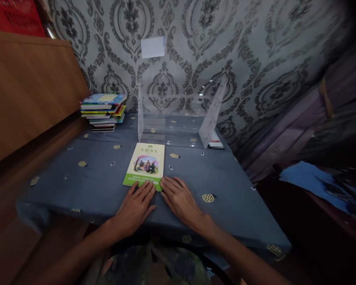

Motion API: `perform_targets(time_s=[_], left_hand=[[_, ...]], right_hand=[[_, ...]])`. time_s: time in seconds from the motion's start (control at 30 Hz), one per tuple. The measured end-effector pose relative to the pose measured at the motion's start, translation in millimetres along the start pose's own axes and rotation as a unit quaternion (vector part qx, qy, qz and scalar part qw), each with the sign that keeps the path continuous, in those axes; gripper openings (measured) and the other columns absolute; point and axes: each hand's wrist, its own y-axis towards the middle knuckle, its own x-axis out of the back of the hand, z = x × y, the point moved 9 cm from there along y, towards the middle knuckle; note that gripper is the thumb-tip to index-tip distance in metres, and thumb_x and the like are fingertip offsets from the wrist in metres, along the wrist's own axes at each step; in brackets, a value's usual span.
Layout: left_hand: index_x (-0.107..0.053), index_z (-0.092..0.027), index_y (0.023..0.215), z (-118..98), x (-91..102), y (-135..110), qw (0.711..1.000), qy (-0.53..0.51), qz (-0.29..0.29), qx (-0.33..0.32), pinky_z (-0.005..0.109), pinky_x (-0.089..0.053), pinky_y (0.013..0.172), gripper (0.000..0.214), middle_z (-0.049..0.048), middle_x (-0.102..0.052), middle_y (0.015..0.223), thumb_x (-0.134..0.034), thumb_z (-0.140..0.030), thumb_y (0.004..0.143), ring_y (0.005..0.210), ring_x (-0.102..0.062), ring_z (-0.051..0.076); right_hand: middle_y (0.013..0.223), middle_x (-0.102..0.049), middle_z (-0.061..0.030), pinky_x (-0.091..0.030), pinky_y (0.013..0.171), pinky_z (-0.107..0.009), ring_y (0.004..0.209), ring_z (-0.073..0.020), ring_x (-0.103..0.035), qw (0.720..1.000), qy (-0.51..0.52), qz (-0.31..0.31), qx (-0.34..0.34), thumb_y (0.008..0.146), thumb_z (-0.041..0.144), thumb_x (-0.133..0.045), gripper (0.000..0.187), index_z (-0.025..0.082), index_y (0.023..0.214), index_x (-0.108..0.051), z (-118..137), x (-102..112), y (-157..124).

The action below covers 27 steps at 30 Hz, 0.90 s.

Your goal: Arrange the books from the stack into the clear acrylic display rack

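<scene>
A closed book [146,162] with a cream and green cover lies flat on the table, its picture showing several figures under a pink tree. My left hand [138,204] rests with outstretched fingers on the lower edge of the cover. Beside it, my right hand [178,198] lies flat at the book's lower right corner, fingertips against the edge. Neither hand grips the book. Behind the book stands a clear acrylic rack [206,122] with tiered shelves.
A stack of books [103,113] stands at the back left, near a wooden cabinet [32,87]. The table wears a blue cloth [91,186] with pineapple prints. A small white item [216,140] sits right of the rack. Blue fabric [311,184] lies off the table at right.
</scene>
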Motion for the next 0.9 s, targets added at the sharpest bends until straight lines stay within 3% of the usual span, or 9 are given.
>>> perform_targets(time_s=[0.1, 0.2, 0.33, 0.43, 0.5, 0.6, 0.73, 0.83, 0.9], left_hand=[[-0.053, -0.011, 0.138, -2.0, 2.6, 4.3, 1.000, -0.005, -0.001, -0.005, 0.047, -0.034, 0.113, 0.044, 0.0170, -0.057, 0.140, -0.038, -0.035, 0.103, 0.134, -0.049, 0.027], [-0.060, -0.017, 0.129, 8.7, 8.9, 14.8, 0.998, -0.053, 0.013, -0.012, 0.044, -0.042, 0.106, 0.037, 0.0127, -0.064, 0.131, -0.042, -0.034, 0.102, 0.125, -0.057, 0.025], [-0.064, -0.021, 0.122, 63.5, 17.7, 35.1, 0.991, -0.119, -0.018, 0.051, 0.039, -0.046, 0.102, 0.036, 0.0094, -0.067, 0.125, -0.037, -0.033, 0.103, 0.117, -0.061, 0.022], [-0.051, -0.016, 0.140, 113.6, 6.1, 43.9, 0.985, -0.090, -0.037, 0.142, 0.044, -0.042, 0.109, 0.049, 0.0145, -0.053, 0.145, -0.035, -0.042, 0.102, 0.136, -0.047, 0.027], [-0.042, -0.013, 0.147, 134.1, -13.4, 44.6, 0.980, -0.062, -0.003, 0.187, 0.051, -0.036, 0.113, 0.059, 0.0171, -0.041, 0.154, -0.033, -0.048, 0.101, 0.145, -0.035, 0.030], [-0.035, -0.012, 0.151, 141.9, -40.1, 41.0, 0.976, -0.044, 0.051, 0.207, 0.056, -0.027, 0.116, 0.065, 0.0178, -0.034, 0.158, -0.032, -0.052, 0.100, 0.149, -0.026, 0.031], [-0.040, -0.017, 0.149, 145.7, -49.7, 35.5, 0.968, -0.070, 0.039, 0.238, 0.055, -0.026, 0.117, 0.064, 0.0169, -0.037, 0.156, -0.038, -0.054, 0.097, 0.149, -0.026, 0.032], [-0.049, -0.021, 0.143, 153.7, -45.9, 36.9, 0.950, -0.186, -0.006, 0.252, 0.054, -0.028, 0.117, 0.061, 0.0142, -0.046, 0.151, -0.050, -0.052, 0.091, 0.145, -0.034, 0.033], [-0.058, -0.021, 0.135, 163.6, -38.9, 38.5, 0.905, -0.321, -0.058, 0.274, 0.051, -0.033, 0.115, 0.060, 0.0144, -0.056, 0.143, -0.059, -0.053, 0.084, 0.138, -0.045, 0.034]], right_hand=[[0.129, -0.067, -0.0132, -0.044, 0.106, -0.050, 0.123, -0.0268, -0.059, 1.000, 0.002, -0.004, 0.003, 0.099, 0.018, -0.046, 0.034, 0.016, 0.129, -0.063, 1.3, 2.0, 0.7], [0.122, -0.070, -0.0118, -0.048, 0.101, -0.047, 0.113, -0.0249, -0.064, 0.999, 0.042, -0.001, -0.016, 0.100, 0.020, -0.046, 0.030, 0.018, 0.120, -0.068, -6.5, 7.9, 8.1], [0.117, -0.071, -0.0100, -0.050, 0.097, -0.039, 0.109, -0.0222, -0.065, 0.991, 0.104, 0.015, -0.085, 0.100, 0.024, -0.046, 0.028, 0.020, 0.106, -0.073, -32.8, 6.0, 25.4], [0.137, -0.060, -0.0137, -0.046, 0.104, -0.046, 0.125, -0.0274, -0.056, 0.988, 0.069, 0.021, -0.133, 0.097, 0.027, -0.049, 0.034, 0.018, 0.126, -0.064, -49.8, -3.2, 37.4], [0.144, -0.053, -0.0153, -0.043, 0.107, -0.051, 0.130, -0.0302, -0.051, 0.987, 0.035, 0.025, -0.153, 0.096, 0.028, -0.050, 0.041, 0.018, 0.135, -0.057, -53.6, -9.3, 43.3], [0.146, -0.051, -0.0174, -0.042, 0.107, -0.051, 0.130, -0.0318, -0.051, 0.985, 0.003, 0.035, -0.168, 0.096, 0.024, -0.047, 0.044, 0.016, 0.138, -0.054, -50.7, -14.4, 48.7], [0.145, -0.053, -0.0166, -0.038, 0.111, -0.055, 0.137, -0.0339, -0.044, 0.984, -0.024, 0.042, -0.173, 0.095, 0.022, -0.048, 0.046, 0.017, 0.141, -0.053, -46.3, -15.1, 49.3], [0.143, -0.055, -0.0157, -0.036, 0.112, -0.058, 0.137, -0.0336, -0.044, 0.985, -0.022, 0.030, -0.168, 0.095, 0.021, -0.048, 0.048, 0.018, 0.142, -0.051, -48.1, -16.4, 46.6], [0.143, -0.055, -0.0163, -0.036, 0.112, -0.060, 0.137, -0.0339, -0.045, 0.987, -0.015, 0.017, -0.157, 0.095, 0.021, -0.048, 0.048, 0.017, 0.142, -0.051, -49.7, -17.8, 44.6]])
